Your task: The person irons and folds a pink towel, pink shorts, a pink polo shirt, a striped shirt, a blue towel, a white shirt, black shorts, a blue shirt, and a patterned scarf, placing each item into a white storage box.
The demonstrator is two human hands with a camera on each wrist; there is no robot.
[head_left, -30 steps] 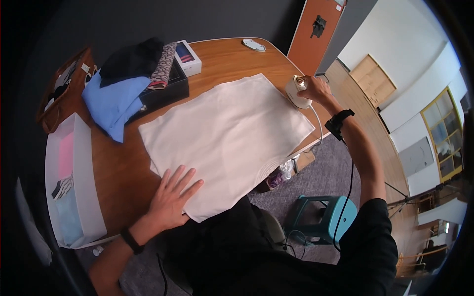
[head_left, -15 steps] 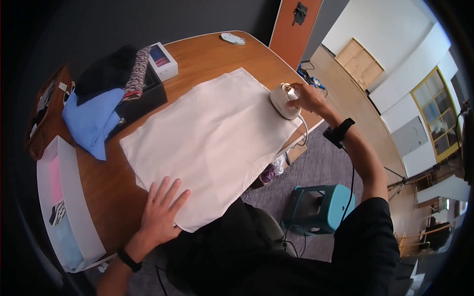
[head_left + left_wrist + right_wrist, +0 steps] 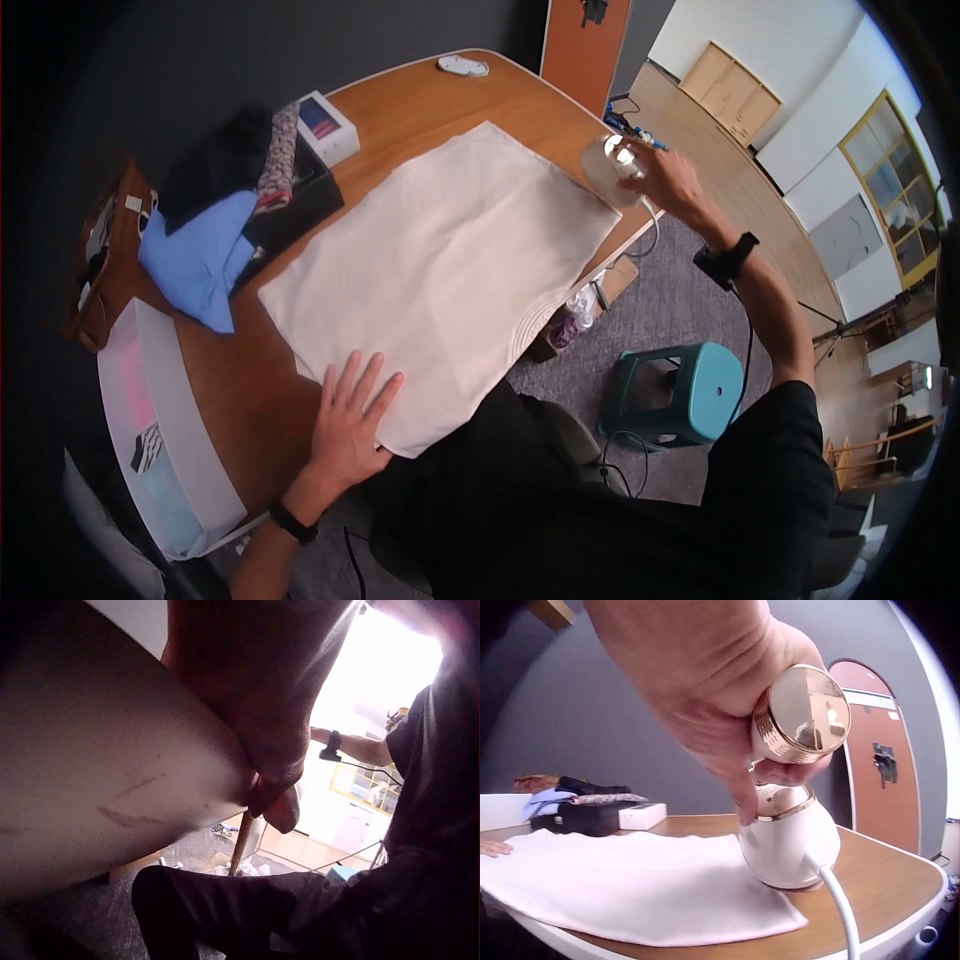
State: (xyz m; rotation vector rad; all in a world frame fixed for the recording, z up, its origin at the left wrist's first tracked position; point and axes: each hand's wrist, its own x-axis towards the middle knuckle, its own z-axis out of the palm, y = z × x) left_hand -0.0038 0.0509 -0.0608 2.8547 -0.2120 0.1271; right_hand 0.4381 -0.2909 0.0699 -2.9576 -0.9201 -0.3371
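A pale, off-white cloth [image 3: 430, 260], spread nearly flat with faint creases, covers much of the wooden table [image 3: 390, 95]. On its near left corner lies my left hand [image 3: 350, 420], fingers straight and slightly spread, thumb at the table edge. At the far right end my right hand [image 3: 670, 185] grips a small white handheld iron [image 3: 787, 847] with gold trim. The iron's rounded base sits at the cloth's right edge, overlapping it in the right wrist view. A white cord [image 3: 844, 907] trails from the iron over the table edge. In the left wrist view, a dark close-up hides the fingertips.
Folded blue fabric [image 3: 200, 255] and dark fabric [image 3: 215, 165] lie on a black box at the left, beside a small white box [image 3: 335, 140]. A long white bin [image 3: 185, 370] stands at the near left. A teal stool [image 3: 715, 390] is on the floor at right.
The iron slid inward over the cloth's right corner, then back out to its right edge, in my right hand's grip. My left hand stays on the near corner; the head view has shifted.
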